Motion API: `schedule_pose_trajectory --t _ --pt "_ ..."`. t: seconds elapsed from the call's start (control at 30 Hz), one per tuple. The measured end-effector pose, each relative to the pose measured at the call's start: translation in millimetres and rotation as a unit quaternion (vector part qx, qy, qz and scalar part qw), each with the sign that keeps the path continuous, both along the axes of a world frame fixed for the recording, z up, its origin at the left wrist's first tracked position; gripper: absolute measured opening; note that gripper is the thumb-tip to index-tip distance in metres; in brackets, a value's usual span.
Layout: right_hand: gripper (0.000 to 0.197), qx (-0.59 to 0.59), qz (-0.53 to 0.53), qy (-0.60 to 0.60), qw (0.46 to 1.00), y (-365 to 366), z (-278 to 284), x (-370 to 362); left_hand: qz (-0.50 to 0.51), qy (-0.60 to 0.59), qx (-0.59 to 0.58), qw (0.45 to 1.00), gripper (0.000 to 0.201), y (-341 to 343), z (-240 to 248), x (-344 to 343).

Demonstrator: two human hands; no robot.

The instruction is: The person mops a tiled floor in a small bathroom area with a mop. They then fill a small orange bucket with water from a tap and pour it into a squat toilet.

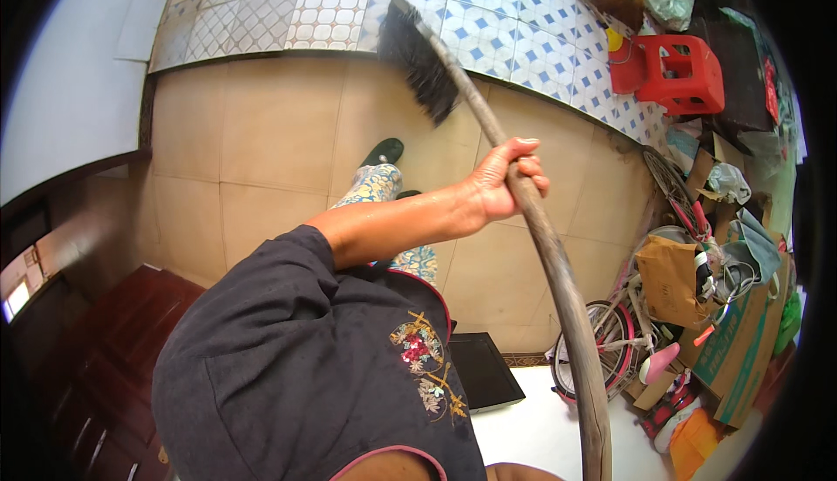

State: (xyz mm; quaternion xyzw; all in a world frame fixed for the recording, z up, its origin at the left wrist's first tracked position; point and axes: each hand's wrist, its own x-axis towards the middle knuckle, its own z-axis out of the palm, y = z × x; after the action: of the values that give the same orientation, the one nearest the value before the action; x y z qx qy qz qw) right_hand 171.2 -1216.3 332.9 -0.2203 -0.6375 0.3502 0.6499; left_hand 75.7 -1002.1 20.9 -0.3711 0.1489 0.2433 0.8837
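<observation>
My left hand (507, 181) is closed around the wooden handle (558, 280) of a long broom, its thumb lying along the wood. The handle runs from the lower edge up and away to the broom's black bristles (420, 64). Those bristles hang over the border between the beige floor (279, 123) and the patterned tiles (488, 32); whether they touch is hard to tell. My left arm reaches across my body from a dark short sleeve. My right hand is out of view; a little skin shows at the bottom edge by the handle.
A red plastic stool (684, 75) stands at the far right. Along the right side are a small pink-wheeled bicycle (602, 350), a brown paper bag (670, 280), and flattened cardboard (741, 341). A black flat panel (485, 372) lies near my body. Dark red wooden furniture (122, 341) fills the near left.
</observation>
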Motion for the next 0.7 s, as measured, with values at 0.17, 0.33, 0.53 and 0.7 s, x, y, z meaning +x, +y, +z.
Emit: schedule_pose_trajectory --t 0.17,0.33,0.53,0.7 --pt "0.029 0.045 -0.275 -0.052 0.959 -33 20 11 -0.071 -0.023 0.097 0.992 0.019 18 52 61" --pt "0.028 0.153 -0.66 -0.006 0.735 14 13 13 -0.118 -0.102 0.085 0.984 0.016 44 43 131" --pt "0.024 0.002 -0.647 0.035 0.761 125 -31 34 -0.185 0.035 0.124 0.974 0.01 112 -55 180" --pt "0.031 -0.045 -0.676 0.01 0.736 195 -8 50 -0.269 0.115 0.132 0.947 0.008 162 -38 142"
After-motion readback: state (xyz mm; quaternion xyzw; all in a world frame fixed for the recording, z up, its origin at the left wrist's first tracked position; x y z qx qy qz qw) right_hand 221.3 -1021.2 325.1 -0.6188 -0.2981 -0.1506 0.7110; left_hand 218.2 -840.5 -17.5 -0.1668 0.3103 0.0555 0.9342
